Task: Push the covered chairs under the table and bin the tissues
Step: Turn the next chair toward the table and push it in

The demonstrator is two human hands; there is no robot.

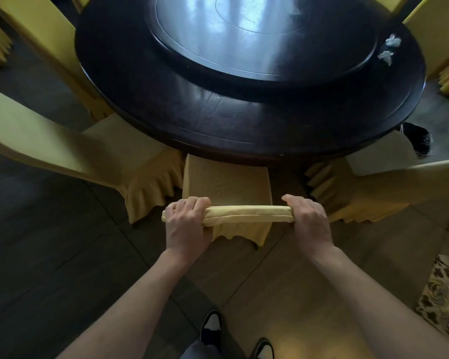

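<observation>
A yellow-covered chair (227, 186) stands right in front of me, its seat partly under the dark round table (166, 104). My left hand (186, 224) grips the left end of the chair's top rail, and my right hand (307, 220) grips the right end. Two crumpled white tissues (389, 49) lie on the table's far right rim, next to the raised turntable (257, 40). A bin with a black liner (416, 138) sits on the floor at the right, beyond the table's edge.
More yellow-covered chairs ring the table: one angled at the left (62, 146), one at the right (389, 187), others at the back left (42, 35) and back right (436, 37). A patterned carpet (443, 294) borders the tiled floor at lower right. My shoes (211, 329) are below.
</observation>
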